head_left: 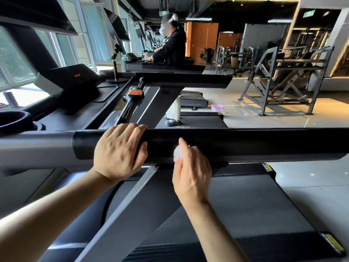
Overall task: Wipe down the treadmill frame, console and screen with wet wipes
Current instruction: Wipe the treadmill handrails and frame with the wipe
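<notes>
left hand (119, 152): fingers (132, 127) curled over top of black handrail (245, 144), gripping it
right hand (190, 171): pinching bunched white wet wipe (177, 154), pressed on handrail's near face, just right of left hand
console (75, 78): upper left, red digits lit
running belt (236, 205): below handrail

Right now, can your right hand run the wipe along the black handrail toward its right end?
Probably yes. The right hand holds the wipe against the black handrail, and nothing sits on the rail to its right. The left hand grips the rail on the other side.
</notes>
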